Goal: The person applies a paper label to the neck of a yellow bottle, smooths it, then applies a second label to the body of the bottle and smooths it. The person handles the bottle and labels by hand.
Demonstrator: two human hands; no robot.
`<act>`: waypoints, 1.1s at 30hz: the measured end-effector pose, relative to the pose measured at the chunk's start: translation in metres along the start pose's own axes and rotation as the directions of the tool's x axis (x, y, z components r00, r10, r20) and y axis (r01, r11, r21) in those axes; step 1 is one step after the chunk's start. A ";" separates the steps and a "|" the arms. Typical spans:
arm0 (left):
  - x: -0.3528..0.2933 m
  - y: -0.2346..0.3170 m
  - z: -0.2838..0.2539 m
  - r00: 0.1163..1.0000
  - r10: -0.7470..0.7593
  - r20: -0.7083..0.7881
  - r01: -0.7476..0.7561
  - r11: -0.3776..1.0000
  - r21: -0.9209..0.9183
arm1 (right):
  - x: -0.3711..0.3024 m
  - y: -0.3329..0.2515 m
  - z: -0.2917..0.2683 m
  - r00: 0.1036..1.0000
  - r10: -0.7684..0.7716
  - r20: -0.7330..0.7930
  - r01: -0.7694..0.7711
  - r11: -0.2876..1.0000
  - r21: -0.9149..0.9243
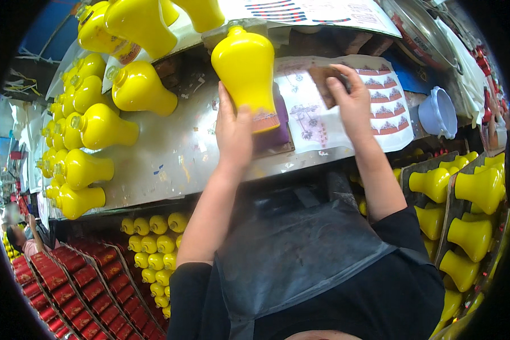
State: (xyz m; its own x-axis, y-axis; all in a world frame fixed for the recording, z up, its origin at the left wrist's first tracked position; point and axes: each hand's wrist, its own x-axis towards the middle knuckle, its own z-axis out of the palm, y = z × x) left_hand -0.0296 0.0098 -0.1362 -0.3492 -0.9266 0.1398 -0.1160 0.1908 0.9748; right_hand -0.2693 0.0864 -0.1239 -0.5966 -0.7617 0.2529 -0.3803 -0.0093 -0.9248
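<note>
A glossy yellow bottle (245, 65), broad at the shoulder and narrow at the neck, rests over a purple pad (277, 135) in front of me. A patterned brown band runs around its base end. My left hand (235, 127) grips the bottle near that band, thumb on its front and fingers along its left side. In my right hand (352, 99) is a flat brown piece (323, 85) like a small scraper, pinched between thumb and fingers. It is held over a printed decal sheet (309, 122) that shows tree figures and rows of brown patterned strips.
More yellow bottles (110, 127) stand along the table's (170, 147) left side. At the right are a pale blue bucket (437, 113) and racked yellow bottles (470, 238). Red containers (79, 283) fill racks at lower left, near another person (34, 238). A large metal basin (416, 28) sits at the back.
</note>
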 end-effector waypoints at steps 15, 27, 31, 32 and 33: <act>0.012 0.002 0.000 0.999 -0.013 -0.038 0.000 0.940 -0.341 | 0.053 0.040 -0.303 0.923 0.041 -0.382 -0.372 0.344 -0.862; 0.040 0.010 -0.006 0.976 -0.098 0.196 0.190 0.825 -0.533 | 0.098 0.074 -0.359 0.861 0.386 -0.330 -0.401 0.120 -0.908; 0.036 0.005 -0.006 0.979 -0.146 0.146 0.201 0.827 -0.524 | 0.126 0.122 -0.407 0.766 0.525 -0.372 -0.569 0.284 -0.772; 0.037 0.005 -0.006 0.982 -0.123 0.142 0.181 0.825 -0.535 | 0.138 0.139 -0.427 0.728 0.603 -0.326 -0.622 0.381 -0.684; 0.038 0.006 -0.006 0.978 -0.144 0.148 0.201 0.826 -0.526 | 0.143 0.160 -0.446 0.741 0.588 -0.324 -0.625 0.429 -0.652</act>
State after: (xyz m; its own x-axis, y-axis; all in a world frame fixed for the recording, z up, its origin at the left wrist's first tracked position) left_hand -0.0378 -0.0263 -0.1243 -0.4626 -0.8861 -0.0292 0.3232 -0.1992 0.9251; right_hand -0.7304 0.2645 -0.1087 -0.8947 -0.3604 -0.2640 -0.2511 0.8945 -0.3700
